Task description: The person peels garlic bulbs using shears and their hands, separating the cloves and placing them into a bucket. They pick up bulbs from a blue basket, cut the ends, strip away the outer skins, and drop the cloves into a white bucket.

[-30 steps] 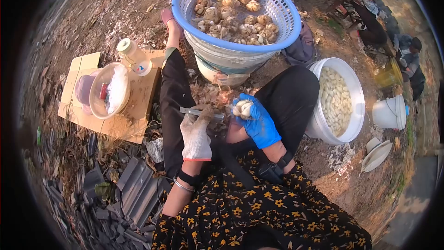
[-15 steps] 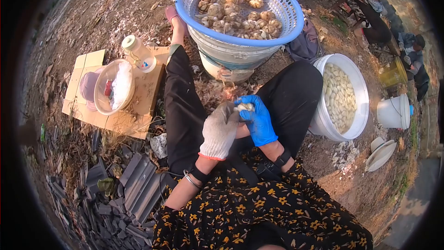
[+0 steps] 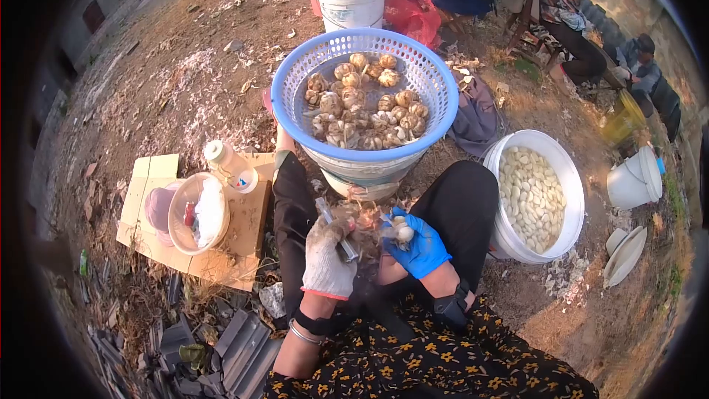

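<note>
My left hand (image 3: 328, 260), in a white knitted glove, is closed round a narrow silver metal tool (image 3: 347, 250), whose exact kind I cannot make out. Beside it, my right hand (image 3: 421, 249) in a blue glove is closed on pale garlic cloves (image 3: 402, 232). The hands are apart above my lap. Just beyond them, a blue perforated basket (image 3: 282, 124) full of garlic bulbs (image 3: 354, 98) rests on a white bucket (image 3: 362, 170). To my right stands a white bucket (image 3: 577, 222) holding many peeled cloves (image 3: 530, 199).
On cardboard (image 3: 236, 266) at left are a small basket (image 3: 177, 240), a cap (image 3: 158, 208) and a plastic jar (image 3: 235, 170). Broken tiles (image 3: 247, 355) lie nearer me. Other people sit at upper right. A lidded bucket (image 3: 631, 181) and a hat (image 3: 626, 255) are at far right.
My hands have separated, and the silver tool now shows in the left one. The cloves stay in my right hand. The view has tilted up, showing more buckets and people beyond the basket.
</note>
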The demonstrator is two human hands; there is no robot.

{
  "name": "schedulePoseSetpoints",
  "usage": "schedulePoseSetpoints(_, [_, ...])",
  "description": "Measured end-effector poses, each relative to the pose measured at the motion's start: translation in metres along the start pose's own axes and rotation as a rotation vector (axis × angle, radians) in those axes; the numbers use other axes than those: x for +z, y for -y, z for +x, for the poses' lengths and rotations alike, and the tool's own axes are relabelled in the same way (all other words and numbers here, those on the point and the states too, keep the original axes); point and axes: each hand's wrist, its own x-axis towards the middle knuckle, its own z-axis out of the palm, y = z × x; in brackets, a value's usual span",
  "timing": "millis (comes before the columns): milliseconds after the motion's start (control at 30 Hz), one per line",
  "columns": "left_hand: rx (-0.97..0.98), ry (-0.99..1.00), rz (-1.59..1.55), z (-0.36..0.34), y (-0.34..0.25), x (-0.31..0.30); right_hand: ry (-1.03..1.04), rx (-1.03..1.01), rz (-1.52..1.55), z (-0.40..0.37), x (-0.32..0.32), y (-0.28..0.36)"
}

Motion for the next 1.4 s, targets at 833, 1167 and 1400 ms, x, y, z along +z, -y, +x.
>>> schedulePoseSetpoints(833, [0.545, 0.131, 0.648, -0.010, -0.065, 0.020, 0.135, -0.414, -0.528, -0.013, 0.036, 0.000])
schedulePoseSetpoints(1167, [0.225, 0.200, 0.732, -0.022, 0.024, -0.011, 0.276, -0.457, -0.764, -0.018, 0.058, -0.023])
schedulePoseSetpoints(1400, [0.210, 0.110, 0.757, -0.014, 0.041, -0.029, 0.225, -0.480, -1.062, -0.027, 0.059, 0.006])
